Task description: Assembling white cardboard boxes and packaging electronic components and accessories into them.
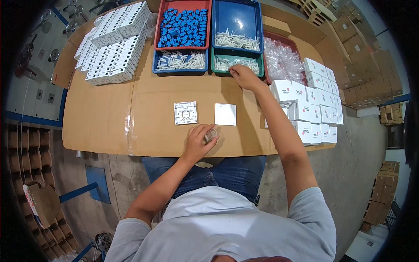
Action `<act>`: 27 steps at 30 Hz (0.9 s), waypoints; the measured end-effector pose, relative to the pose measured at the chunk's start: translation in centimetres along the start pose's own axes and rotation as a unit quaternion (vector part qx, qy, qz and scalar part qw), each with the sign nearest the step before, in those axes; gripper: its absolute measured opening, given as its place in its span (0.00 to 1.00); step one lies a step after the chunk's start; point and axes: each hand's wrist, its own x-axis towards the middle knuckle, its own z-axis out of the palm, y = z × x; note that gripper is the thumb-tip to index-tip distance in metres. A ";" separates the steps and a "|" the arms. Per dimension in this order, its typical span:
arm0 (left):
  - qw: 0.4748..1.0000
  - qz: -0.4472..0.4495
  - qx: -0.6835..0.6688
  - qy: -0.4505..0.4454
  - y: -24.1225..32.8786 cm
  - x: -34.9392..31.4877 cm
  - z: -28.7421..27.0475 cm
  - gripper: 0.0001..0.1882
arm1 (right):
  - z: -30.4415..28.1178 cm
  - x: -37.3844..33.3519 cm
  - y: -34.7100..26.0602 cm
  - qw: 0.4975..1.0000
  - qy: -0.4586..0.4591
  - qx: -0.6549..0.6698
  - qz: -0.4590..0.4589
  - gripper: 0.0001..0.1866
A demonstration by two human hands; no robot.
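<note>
My left hand point(198, 140) is closed around a small clear plastic bag point(210, 136) near the table's front edge. What the bag contains is too blurred to tell. My right hand point(244, 77) reaches over the front rim of a green tray point(217, 73), its fingertips pinched together by the small white plastic parts point(223, 62) inside; anything between them is too small to name. Ahead of my left hand lies an open square white plastic housing point(185, 113) with inner fittings showing. To its right is a flat white square cover point(225, 114), touched by neither hand.
Stacked white units point(114, 56) stand at the back left. A red tray point(158, 26) holds blue connectors; blue trays point(238, 19) point(181, 70) hold white plugs. Clear bags point(281, 59) fill another red tray. White boxes point(301, 111) are piled at the right. Cardboard point(100, 118) covers the table.
</note>
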 end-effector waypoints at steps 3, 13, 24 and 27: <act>1.000 0.000 0.010 -0.002 -0.1 0.2 -0.1 0.23 | 0.2 1.6 -0.2 0.996 -0.056 -0.064 0.036 0.14; 1.000 -0.007 0.022 -0.001 -0.2 0.6 0.1 0.22 | -1.0 3.8 1.2 0.999 0.035 0.017 0.012 0.12; 1.000 -0.006 0.017 -0.005 -0.4 0.6 0.3 0.22 | 1.1 4.4 2.7 0.989 -0.067 0.130 0.006 0.11; 1.000 -0.015 0.016 -0.004 -0.4 0.6 0.1 0.22 | 1.0 4.3 1.5 0.994 -0.059 0.089 0.027 0.13</act>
